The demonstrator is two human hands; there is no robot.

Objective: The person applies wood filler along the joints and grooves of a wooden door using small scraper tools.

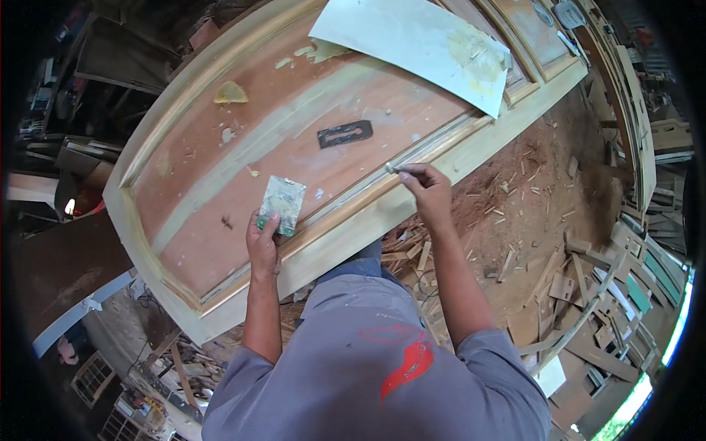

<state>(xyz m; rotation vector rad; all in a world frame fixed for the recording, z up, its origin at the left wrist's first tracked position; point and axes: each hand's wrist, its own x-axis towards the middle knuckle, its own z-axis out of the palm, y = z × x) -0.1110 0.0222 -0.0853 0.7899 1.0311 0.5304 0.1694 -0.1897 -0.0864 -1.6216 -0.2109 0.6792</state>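
Note:
A wooden door panel (301,125) with raised moulding lies in front of me. My left hand (265,246) grips a small square plate (284,200) by its near edge, thumb on top. Whitish filler smears cover the plate, and green shows near its held edge. Over the panel's near moulding (346,204), my right hand (426,192) pinches a small greyish lump (390,168) between thumb and fingers. Along the moulding's inner side runs a pale filler strip (323,212). A dark slotted metal piece (344,134) rests on the panel between and beyond my hands.
A white sheet (404,44) with yellowish paste lies across the panel's far right. A yellow scrap (231,92) sits at the far left. Wood offcuts (573,287) and chips litter the earth floor (507,213) on the right. Stacked boards (636,132) stand at the right.

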